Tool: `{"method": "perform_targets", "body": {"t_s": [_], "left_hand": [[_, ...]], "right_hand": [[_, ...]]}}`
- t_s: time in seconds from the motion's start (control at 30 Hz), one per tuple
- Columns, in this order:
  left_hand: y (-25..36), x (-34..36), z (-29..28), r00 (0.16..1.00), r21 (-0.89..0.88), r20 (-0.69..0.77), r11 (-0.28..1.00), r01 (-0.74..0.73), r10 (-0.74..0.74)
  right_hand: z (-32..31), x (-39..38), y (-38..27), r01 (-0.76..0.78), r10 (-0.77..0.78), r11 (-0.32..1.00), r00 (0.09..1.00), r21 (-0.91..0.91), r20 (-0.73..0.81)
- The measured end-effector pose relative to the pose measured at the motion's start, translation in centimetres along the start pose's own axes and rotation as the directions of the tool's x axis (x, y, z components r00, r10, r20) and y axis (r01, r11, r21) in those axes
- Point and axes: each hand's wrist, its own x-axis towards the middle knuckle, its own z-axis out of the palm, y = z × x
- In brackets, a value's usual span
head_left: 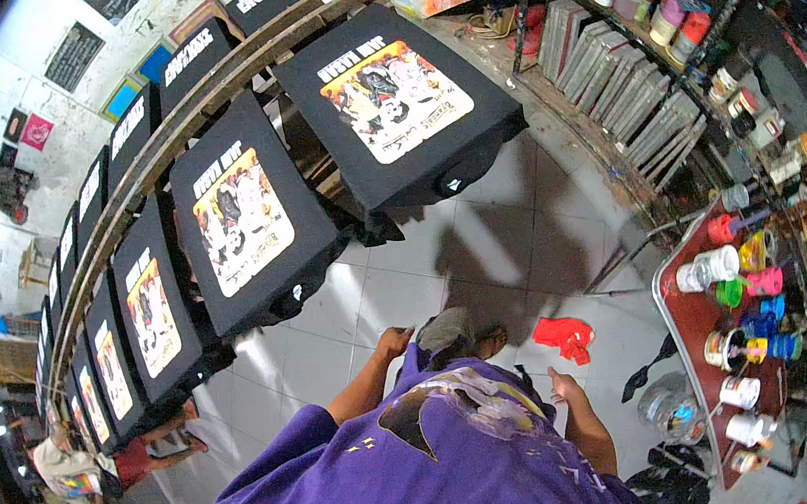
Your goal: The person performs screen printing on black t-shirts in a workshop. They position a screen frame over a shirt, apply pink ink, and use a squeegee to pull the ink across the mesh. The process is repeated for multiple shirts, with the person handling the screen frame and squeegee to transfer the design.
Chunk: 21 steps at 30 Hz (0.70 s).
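Note:
My left hand [395, 342] hangs beside my purple shirt, loosely open, with nothing visible in it. Below and beyond it is the grey tiled floor. My right hand [565, 386] hangs at my other side, its fingers loosely apart and empty. Nearest to it, a crumpled red cloth [565, 335] lies on the floor. Ahead of me, a black T-shirt [400, 96] with a colourful print lies stretched flat on a board. Another printed black T-shirt [242, 211] is on the board to its left. Neither hand touches the shirts.
More printed shirts [149, 298] line the long wooden rack [228, 57] curving left. On the right, a red-topped table [679, 319] carries several paint tubs; a large clear bottle [672, 410] stands beside it. Screen frames [614, 75] fill a shelf. Another person [72, 464] is at lower left.

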Motion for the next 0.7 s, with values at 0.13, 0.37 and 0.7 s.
{"method": "perform_targets", "body": {"t_s": [0.13, 0.37, 0.7], "left_hand": [[6.8, 2.4, 1.0, 0.999, -0.012, -0.006, 0.999, 0.051, -0.051], [4.7, 8.5, 3.2, 0.994, 0.267, 0.098, 0.961, -0.066, 0.041], [7.7, 17.5, 4.6, 0.918, -0.318, 0.010, 0.869, 0.378, -0.396]], "right_hand": [[-3.4, 0.5, -2.9, 0.013, -0.011, 0.999, 0.999, -0.053, 0.030], [-7.6, 0.8, -9.5, 0.213, -0.285, 0.919, 0.941, 0.332, 0.183], [-22.0, -2.6, -25.0, 0.298, -0.402, 0.896, 0.860, 0.330, 0.314]]}}
